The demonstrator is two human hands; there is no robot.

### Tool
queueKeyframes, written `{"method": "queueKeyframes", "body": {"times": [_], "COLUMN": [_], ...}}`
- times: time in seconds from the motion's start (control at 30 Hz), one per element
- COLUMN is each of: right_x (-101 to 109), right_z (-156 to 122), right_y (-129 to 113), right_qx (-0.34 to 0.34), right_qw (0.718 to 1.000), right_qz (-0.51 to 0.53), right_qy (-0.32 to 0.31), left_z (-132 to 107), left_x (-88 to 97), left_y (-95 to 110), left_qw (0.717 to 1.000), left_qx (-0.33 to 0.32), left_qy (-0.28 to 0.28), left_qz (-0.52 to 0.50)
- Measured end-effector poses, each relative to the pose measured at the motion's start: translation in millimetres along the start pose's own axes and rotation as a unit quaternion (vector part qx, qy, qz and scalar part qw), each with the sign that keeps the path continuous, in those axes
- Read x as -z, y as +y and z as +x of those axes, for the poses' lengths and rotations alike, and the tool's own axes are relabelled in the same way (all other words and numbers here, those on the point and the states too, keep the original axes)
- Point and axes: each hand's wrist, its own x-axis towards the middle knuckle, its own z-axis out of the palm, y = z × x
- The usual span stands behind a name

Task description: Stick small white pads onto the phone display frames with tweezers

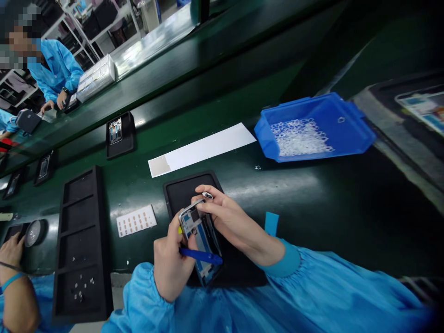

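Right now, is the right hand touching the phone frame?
Touching. The head view shows the right hand with its fingertips pressed onto the top end of the phone frame, with no gap.

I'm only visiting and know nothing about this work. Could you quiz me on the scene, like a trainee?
1. True or false: the blue bin holds small clear parts.
2. What lies across the phone in the left hand? A) a blue tool B) a red brush C) a spoon
3. What colour are the person's sleeves?
Key: 1 true; 2 A; 3 blue.
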Motion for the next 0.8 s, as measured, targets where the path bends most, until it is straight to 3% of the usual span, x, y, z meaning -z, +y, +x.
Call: {"method": "queueKeyframes", "body": {"times": [0.37,0.63,0.8], "right_x": [1,3,3], "right_z": [-1,5,8], "right_y": [-1,6,5], "right_qx": [0.024,0.028,0.071], "right_qw": [1.0,0.998,0.996], "right_qz": [0.007,0.05,0.05], "right_qy": [-0.005,0.019,-0.011], "left_z": [2,0,0], "left_x": [-0.4,-10.3,-22.4], "left_y": [1,-9,-23], "left_qw": [1.0,1.0,0.998], "left_qx": [-0.014,0.006,-0.002], "left_qy": [0.009,-0.015,0.053], "left_qz": [0.004,-0.012,-0.028]}}
